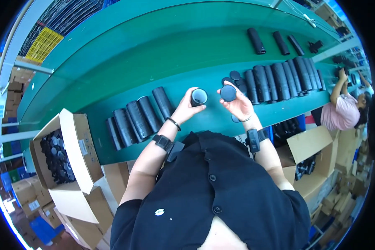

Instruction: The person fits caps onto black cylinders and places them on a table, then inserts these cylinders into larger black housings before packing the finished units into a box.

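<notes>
My left hand (185,109) is wrapped round a black tube (199,97), its round mouth facing me and showing a pale inner wall. Close by on the right, my right hand (241,107) grips a flat black round cap (228,93) by its edge, apart from the tube. Beyond that hand, several loose black caps (235,75) lie on the green bench, partly hidden by my fingers. A row of ribbed black tubes (260,83) lies to the right of them. Left of my left hand rests another group of black tubes (138,119).
An open cardboard box (81,150) full of black discs (56,156) stands at left. At right is another open box (310,143) with black parts. Farther back on the green bench (154,54) lie a few tubes (256,41). A co-worker (341,110) in pink works at far right.
</notes>
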{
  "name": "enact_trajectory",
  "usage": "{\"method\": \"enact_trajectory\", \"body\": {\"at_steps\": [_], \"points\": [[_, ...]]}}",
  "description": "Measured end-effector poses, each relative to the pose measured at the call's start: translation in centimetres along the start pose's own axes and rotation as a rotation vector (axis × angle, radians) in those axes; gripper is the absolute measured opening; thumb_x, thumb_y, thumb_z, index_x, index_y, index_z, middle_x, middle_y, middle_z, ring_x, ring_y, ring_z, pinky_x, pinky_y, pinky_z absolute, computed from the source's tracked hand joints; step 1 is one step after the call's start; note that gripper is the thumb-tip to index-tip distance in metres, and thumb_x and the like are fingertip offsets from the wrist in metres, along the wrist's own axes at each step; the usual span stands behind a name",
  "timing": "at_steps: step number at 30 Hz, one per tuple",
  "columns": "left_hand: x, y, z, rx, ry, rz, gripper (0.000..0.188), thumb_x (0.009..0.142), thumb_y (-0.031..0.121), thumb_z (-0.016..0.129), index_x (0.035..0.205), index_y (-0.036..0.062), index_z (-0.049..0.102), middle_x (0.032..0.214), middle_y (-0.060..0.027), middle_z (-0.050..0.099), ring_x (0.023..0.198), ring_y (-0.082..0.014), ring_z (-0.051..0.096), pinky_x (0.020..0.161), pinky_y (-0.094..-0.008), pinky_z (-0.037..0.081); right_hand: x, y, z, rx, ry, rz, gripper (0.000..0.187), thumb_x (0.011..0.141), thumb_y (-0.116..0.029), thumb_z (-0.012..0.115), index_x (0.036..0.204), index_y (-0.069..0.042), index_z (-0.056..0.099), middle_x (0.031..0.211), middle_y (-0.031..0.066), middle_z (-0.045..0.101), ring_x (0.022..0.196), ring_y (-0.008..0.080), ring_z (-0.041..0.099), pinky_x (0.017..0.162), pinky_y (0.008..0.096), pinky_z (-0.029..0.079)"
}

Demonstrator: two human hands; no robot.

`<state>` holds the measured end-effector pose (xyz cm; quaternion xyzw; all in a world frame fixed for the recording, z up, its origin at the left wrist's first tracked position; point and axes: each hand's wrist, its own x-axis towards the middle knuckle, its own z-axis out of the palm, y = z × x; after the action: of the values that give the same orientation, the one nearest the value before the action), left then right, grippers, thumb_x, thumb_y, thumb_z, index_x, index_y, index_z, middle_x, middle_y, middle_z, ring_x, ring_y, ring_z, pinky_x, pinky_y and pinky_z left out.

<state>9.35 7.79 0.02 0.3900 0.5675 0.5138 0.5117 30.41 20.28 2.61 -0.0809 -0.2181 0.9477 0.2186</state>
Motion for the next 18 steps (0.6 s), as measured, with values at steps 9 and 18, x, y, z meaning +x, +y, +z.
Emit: {"method": "enact_trajectory", "body": {"at_steps": [9,18], "points": [[0.6,-1.8,0.4,0.230,-0.030,0.169,0.073,0.071,0.015,0.080,0.132,0.0040,0.040,0.120,-0.0103,0.050,0.112,-0.0200,0.050,0.094,-0.0325,0.043,3.7,1.0,5.5,-1.656,-0.067,-0.250,0.053,0.075,-0.009,0.073,0.125,-0.007,0.057,0.117,0.0124,0.058,0.112,0.0244,0.055,0.094,0.0351,0.046],[0.5,-1.7,0.8,0.270,-0.029,0.223,0.071,0.066,0.024,0.080,0.124,0.0055,0.044,0.120,-0.0174,0.050,0.112,-0.0359,0.050,0.095,-0.0419,0.042,3.1,2.5,5.4,-1.744,0.009,-0.193,0.056,0.066,-0.006,0.076,0.119,-0.004,0.058,0.115,0.0161,0.059,0.109,0.0321,0.056,0.094,0.0375,0.046]]}}
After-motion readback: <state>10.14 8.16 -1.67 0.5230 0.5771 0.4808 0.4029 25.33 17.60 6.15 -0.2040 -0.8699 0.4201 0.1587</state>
